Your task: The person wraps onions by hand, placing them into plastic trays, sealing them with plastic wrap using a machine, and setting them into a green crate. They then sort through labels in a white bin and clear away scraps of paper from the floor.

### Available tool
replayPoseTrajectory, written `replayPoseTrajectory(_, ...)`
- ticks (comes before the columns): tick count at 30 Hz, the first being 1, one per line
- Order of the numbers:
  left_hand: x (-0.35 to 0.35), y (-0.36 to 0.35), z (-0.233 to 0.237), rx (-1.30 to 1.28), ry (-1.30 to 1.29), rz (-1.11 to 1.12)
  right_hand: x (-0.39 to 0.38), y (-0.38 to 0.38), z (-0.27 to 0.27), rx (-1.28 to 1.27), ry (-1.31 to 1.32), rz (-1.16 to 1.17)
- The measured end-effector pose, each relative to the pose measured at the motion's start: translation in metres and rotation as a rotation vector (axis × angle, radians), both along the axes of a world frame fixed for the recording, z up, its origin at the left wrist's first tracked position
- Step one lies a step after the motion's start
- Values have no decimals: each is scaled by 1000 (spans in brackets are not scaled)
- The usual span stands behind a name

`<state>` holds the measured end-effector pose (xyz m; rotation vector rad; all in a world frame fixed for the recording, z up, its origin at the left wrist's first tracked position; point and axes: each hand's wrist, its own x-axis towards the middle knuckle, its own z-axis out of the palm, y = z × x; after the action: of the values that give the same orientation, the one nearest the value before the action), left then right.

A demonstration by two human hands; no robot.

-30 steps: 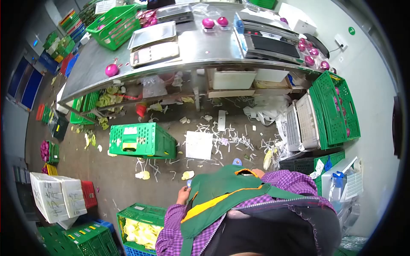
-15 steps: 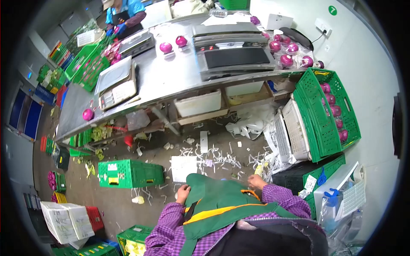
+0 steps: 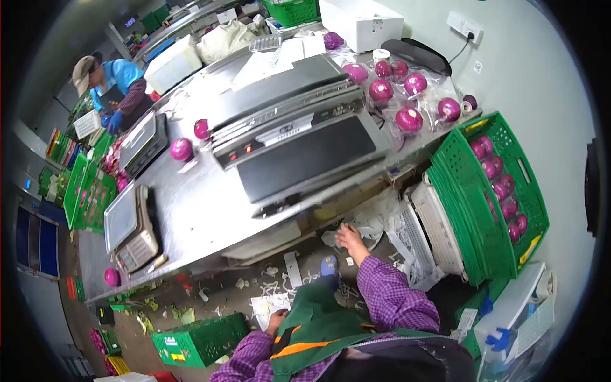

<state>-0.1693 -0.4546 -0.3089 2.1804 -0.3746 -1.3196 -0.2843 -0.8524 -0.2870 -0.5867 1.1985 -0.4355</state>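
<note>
My right hand [image 3: 352, 242] is reached forward below the table's front edge, fingers apart, holding nothing. Beside the green apron [image 3: 309, 312] hangs my left hand [image 3: 276, 322], its fingers loosely bent and partly hidden, with nothing seen in it. Ahead on the metal table [image 3: 184, 219] stands a film-wrapping machine [image 3: 305, 153] with a dark flat plate and lit red digits. A purple cabbage [image 3: 181, 149] lies left of the machine, with another [image 3: 202, 129] behind it. Several film-wrapped purple cabbages [image 3: 408, 119] are gathered to its right.
Stacked green crates [image 3: 471, 210] stand at the right wall, wrapped cabbages in the top one. A weighing scale [image 3: 130, 229] is on the table's left. A green crate [image 3: 200, 340] and paper scraps [image 3: 270, 305] lie on the floor. A co-worker [image 3: 118, 89] with blue gloves stands at far left.
I have moved closer to the table, and the wrapping machine looks larger. My right hand has stretched forward, its fingers spreading; my left hand stays low beside the apron.
</note>
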Motion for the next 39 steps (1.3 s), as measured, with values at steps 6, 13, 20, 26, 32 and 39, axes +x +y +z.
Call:
replayPoseTrajectory(6, 46, -16, -4, 154, -4, -68, 81, -116, -50, 222, -130, -336)
replayPoseTrajectory(13, 63, -28, 10, 135, -52, -289, 101, -158, -57, 185, -35, -463)
replayPoseTrajectory(20, 57, -7, -25, 85, -228, -517, 84, -155, -28, 63, 114, -349)
replayPoseTrajectory(26, 30, -34, -4, 260, -105, -294, 17, -105, 12, 86, 202, -186)
replayPoseTrajectory(32, 6, -45, 2, 131, -120, -303, -66, -24, 26, 180, 204, -230)
replayPoseTrajectory(39, -49, -136, 76, -295, -250, 32, -119, 22, 56, 153, 145, -230)
